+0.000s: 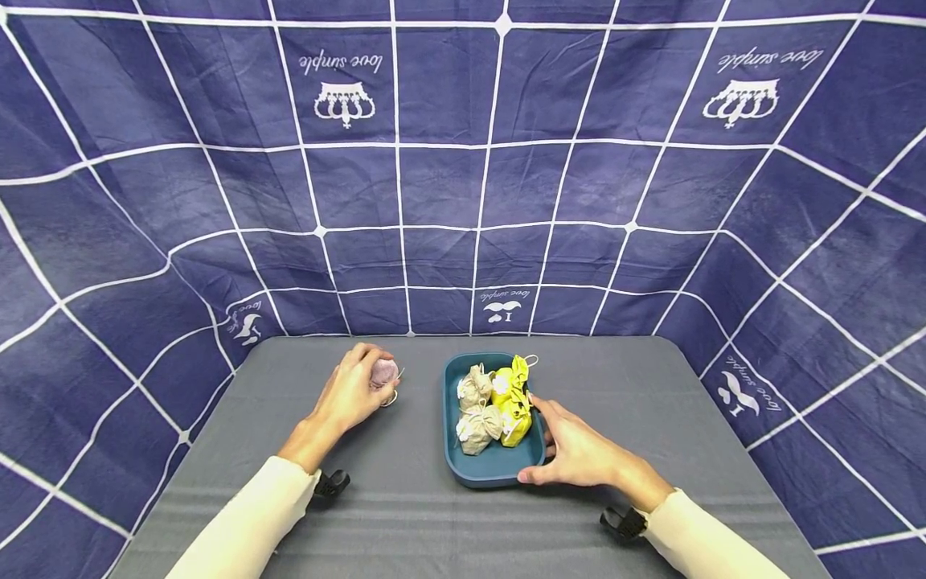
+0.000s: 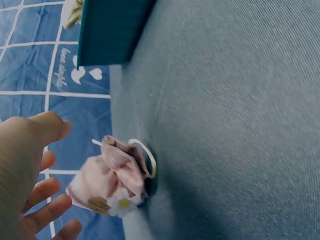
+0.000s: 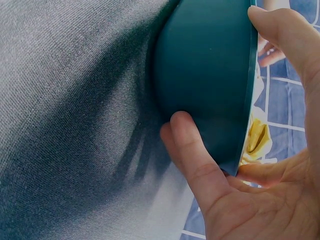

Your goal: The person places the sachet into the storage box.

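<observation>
On the left part of the table is a small pink drawstring pouch [image 1: 384,371] with a white cord. A white flower decorates the pouch in the left wrist view. My left hand [image 1: 350,386] hovers around it, fingers spread and loosely bent; the left wrist view shows a gap between hand and pouch. My right hand [image 1: 579,450] grips the right side of a teal tray [image 1: 494,478]. Its thumb lies at the rim while other fingers press the outer wall. Inside the tray sit two beige pouches [image 1: 480,434] and yellow pouches [image 1: 515,425], towards the back.
Grey cloth covers the table [image 1: 405,515]. A dark blue curtain [image 1: 441,185] with white grid lines rises behind it and along both sides. Bare tray floor shows at the near end. Black straps [image 1: 333,483] sit at both wrists.
</observation>
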